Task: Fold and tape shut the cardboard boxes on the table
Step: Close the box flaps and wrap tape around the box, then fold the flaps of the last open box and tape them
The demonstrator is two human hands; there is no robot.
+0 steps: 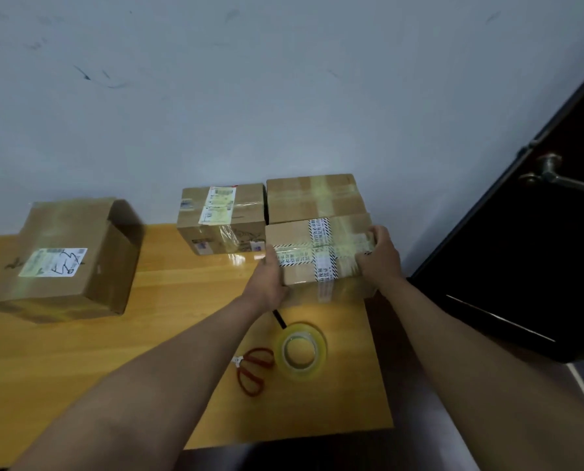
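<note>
Two hands clamp the taped box (317, 256) right of centre: left hand (270, 278) curled on its near left corner, right hand (380, 256) gripping its right end. To seat it well, slide it square against the sealed box (314, 197) behind. An open-flapped box (69, 256) waits at left; tape roll (301, 351) and scissors (253, 368) lie below centre on the table (80, 368).

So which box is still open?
The big box alone at the table's left end, with its right end flaps open. The other three, grouped on the right, look taped shut.
</note>
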